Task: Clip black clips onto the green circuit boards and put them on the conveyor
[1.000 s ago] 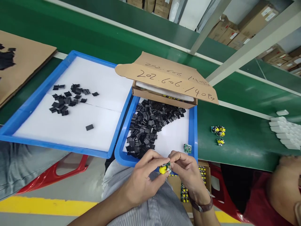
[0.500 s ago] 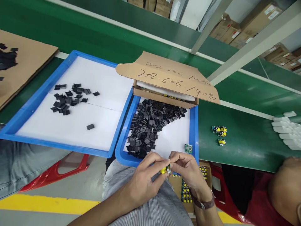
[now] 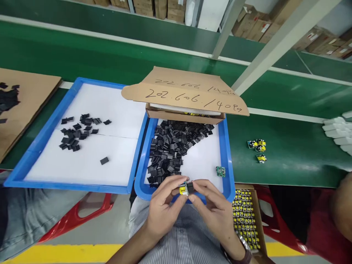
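Just above my lap, at the front edge of the right blue tray (image 3: 229, 176), my hands meet around a small part. My left hand (image 3: 166, 207) is closed on a small circuit board (image 3: 183, 190) with a yellow component, pinched between thumb and fingers. A black plastic piece (image 3: 190, 187) touches the board's right side, and my right hand (image 3: 216, 207) grips it with thumb and fingertips. Many similar black pieces (image 3: 167, 150) lie heaped in the tray behind my hands. Another circuit board (image 3: 220, 171), green side up, lies near the tray's right wall.
A cardboard box (image 3: 187, 115) with a handwritten flap rests across the tray's back. To the left, another blue tray (image 3: 134, 161) holds scattered black pieces. Several yellow-topped boards (image 3: 260, 145) sit on the green table. Below right stands a carton (image 3: 261, 234) of boards. People sit on both sides.
Both hands have rotated the board, and a black piece now shows against its right side. My right hand has opened out from its tighter pinch. The camera view has shifted.
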A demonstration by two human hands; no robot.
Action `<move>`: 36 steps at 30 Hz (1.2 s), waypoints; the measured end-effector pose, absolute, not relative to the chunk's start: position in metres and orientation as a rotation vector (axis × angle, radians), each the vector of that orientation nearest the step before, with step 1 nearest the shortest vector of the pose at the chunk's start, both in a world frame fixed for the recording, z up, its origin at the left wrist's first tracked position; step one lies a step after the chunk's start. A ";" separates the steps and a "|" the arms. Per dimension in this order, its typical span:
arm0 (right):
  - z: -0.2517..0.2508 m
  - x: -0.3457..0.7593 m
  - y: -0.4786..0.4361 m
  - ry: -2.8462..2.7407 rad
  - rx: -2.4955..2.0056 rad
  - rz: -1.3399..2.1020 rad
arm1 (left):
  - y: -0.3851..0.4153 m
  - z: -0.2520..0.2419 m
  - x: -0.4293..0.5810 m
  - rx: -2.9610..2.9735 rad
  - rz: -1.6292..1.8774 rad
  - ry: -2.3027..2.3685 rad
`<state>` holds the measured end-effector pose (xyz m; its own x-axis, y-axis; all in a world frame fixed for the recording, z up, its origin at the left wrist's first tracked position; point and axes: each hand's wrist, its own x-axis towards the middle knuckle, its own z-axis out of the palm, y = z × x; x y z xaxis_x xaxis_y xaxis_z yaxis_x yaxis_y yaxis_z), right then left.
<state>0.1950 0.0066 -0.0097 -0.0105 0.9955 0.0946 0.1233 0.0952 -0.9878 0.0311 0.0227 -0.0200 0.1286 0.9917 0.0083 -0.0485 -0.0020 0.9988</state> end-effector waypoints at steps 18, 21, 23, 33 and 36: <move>-0.009 0.191 0.006 -1.633 -1.146 0.874 | 0.019 -0.022 0.025 1.648 1.100 1.229; -0.009 0.193 0.008 -1.659 -1.138 0.976 | 0.022 -0.020 0.026 1.659 1.106 1.228; -0.011 0.193 0.009 -1.611 -1.119 1.038 | 0.023 -0.018 0.028 1.643 1.097 1.228; -0.009 0.189 0.018 -1.403 -1.160 1.016 | 0.033 -0.025 0.034 1.852 1.310 1.175; -0.009 0.205 0.026 -1.359 -1.223 0.968 | 0.045 -0.025 0.047 1.972 1.235 1.109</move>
<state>0.2047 0.0256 -0.0091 0.0388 0.9850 0.1683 0.1621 0.1600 -0.9737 0.0465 0.0454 -0.0246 0.2348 0.8636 0.4462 0.3514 -0.5034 0.7894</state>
